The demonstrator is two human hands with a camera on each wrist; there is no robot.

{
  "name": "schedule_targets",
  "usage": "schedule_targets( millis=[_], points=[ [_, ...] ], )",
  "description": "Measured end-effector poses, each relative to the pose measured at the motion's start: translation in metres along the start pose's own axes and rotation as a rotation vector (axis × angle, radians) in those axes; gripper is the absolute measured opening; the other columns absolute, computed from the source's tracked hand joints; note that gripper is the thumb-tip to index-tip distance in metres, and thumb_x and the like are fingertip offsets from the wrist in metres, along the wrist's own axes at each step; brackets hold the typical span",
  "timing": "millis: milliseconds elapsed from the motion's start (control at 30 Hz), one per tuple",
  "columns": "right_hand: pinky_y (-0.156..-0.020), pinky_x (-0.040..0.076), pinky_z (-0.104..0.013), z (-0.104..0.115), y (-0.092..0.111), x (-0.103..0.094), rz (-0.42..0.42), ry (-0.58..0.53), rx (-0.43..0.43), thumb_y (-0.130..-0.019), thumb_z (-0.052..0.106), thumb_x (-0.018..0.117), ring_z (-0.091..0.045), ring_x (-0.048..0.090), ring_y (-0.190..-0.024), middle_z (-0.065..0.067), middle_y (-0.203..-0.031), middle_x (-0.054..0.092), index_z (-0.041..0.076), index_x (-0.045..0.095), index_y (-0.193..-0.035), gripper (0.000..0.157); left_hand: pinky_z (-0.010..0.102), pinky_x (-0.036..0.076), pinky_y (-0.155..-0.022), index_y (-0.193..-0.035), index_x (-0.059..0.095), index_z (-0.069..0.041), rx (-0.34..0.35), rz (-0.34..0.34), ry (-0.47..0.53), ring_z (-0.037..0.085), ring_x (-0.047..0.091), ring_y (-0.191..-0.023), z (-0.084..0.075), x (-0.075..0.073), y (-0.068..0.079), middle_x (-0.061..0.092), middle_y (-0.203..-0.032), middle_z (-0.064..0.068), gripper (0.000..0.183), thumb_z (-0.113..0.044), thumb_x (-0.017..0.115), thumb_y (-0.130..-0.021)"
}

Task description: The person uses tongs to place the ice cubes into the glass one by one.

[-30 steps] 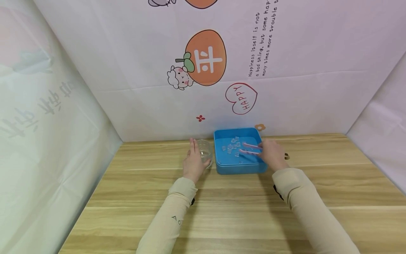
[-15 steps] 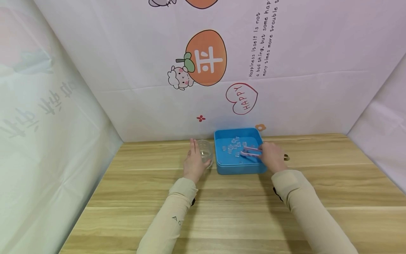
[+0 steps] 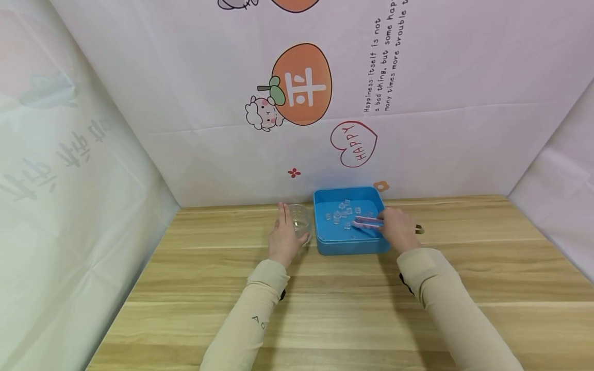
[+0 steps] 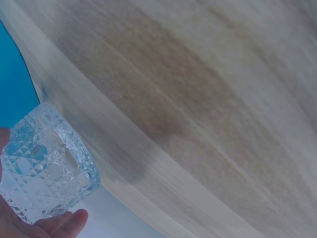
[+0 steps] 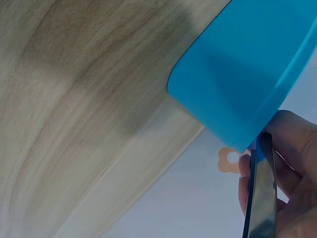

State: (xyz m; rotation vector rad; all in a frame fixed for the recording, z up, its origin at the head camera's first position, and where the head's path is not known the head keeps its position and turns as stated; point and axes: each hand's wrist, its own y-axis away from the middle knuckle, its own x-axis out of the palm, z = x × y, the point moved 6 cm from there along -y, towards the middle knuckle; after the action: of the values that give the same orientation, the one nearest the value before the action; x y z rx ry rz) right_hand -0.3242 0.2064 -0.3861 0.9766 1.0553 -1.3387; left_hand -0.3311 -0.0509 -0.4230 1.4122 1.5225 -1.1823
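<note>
My left hand (image 3: 284, 238) holds a clear glass (image 3: 300, 221) standing on the table just left of the blue box. In the left wrist view, thumb and fingers lie on either side of the cut-patterned glass (image 4: 47, 166). My right hand (image 3: 398, 226) grips a pair of tongs (image 3: 368, 221) with pink tips, reaching over the right wall of the blue box (image 3: 341, 247). The tips are close together, low in the box. Several small clear cubes (image 3: 337, 214) lie loose on its floor. The right wrist view shows the tongs' metal handle (image 5: 262, 193) between thumb and fingers; the tips are hidden there.
The blue box stands at the back of the wood-grain table (image 3: 315, 319), near a white printed backdrop (image 3: 223, 165). White sheets also hang at the left (image 3: 69, 232) and right sides.
The tongs' two arms have drawn together from a wide spread, while my right hand stays nearly in place. My left hand and the glass have barely moved.
</note>
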Motion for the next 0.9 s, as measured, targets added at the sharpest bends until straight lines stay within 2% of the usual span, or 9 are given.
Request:
schedule_targets(
  millis=[267,500,633,833,900],
  points=[
    [-0.066,0.056,-0.043,-0.001,0.002,-0.001,-0.014,-0.014,-0.008,-0.087,0.009,0.068,-0.037,0.067,-0.087,-0.025,-0.106,0.069,-0.004,0.07,-0.109,0.026,0.022,0.039,-0.045,-0.154,0.009,-0.005,-0.01,0.012,0.003,0.03,0.056,-0.121,0.001,0.003,-0.002,0.01,-0.162,0.01,0.1,-0.047,0.068,-0.084],
    [-0.067,0.056,-0.042,-0.004,0.001,-0.002,-0.027,-0.041,0.019,-0.088,0.009,0.066,-0.037,0.066,-0.091,-0.025,-0.11,0.068,-0.005,0.067,-0.113,0.028,0.021,0.034,-0.042,-0.154,0.009,-0.004,-0.007,0.008,0.017,0.03,0.058,-0.117,0.001,0.002,-0.001,0.008,-0.163,0.009,0.099,-0.047,0.067,-0.085],
    [-0.063,0.055,-0.04,-0.002,0.001,-0.008,-0.097,-0.072,0.001,-0.088,0.008,0.066,-0.038,0.066,-0.089,-0.026,-0.108,0.068,-0.005,0.067,-0.112,0.028,0.021,0.034,-0.042,-0.154,0.01,-0.004,-0.001,0.005,0.013,0.03,0.058,-0.117,0.001,0.002,0.0,0.01,-0.162,0.01,0.099,-0.047,0.067,-0.085],
    [-0.05,0.048,-0.032,0.003,0.0,-0.016,-0.218,-0.104,-0.034,-0.086,0.009,0.068,-0.039,0.067,-0.088,-0.025,-0.108,0.069,-0.004,0.067,-0.113,0.03,0.021,0.033,-0.041,-0.154,0.009,-0.005,-0.002,0.008,0.013,0.029,0.06,-0.11,0.001,0.001,0.0,0.009,-0.163,0.01,0.099,-0.047,0.066,-0.086],
    [-0.051,0.049,-0.033,0.005,0.0,-0.019,-0.24,-0.116,-0.038,-0.087,0.01,0.068,-0.04,0.066,-0.091,-0.025,-0.11,0.068,-0.004,0.067,-0.114,0.031,0.021,0.033,-0.041,-0.154,0.009,-0.005,-0.003,0.012,0.016,0.029,0.06,-0.111,0.0,0.001,0.0,0.008,-0.163,0.009,0.098,-0.047,0.066,-0.086]
  ],
)
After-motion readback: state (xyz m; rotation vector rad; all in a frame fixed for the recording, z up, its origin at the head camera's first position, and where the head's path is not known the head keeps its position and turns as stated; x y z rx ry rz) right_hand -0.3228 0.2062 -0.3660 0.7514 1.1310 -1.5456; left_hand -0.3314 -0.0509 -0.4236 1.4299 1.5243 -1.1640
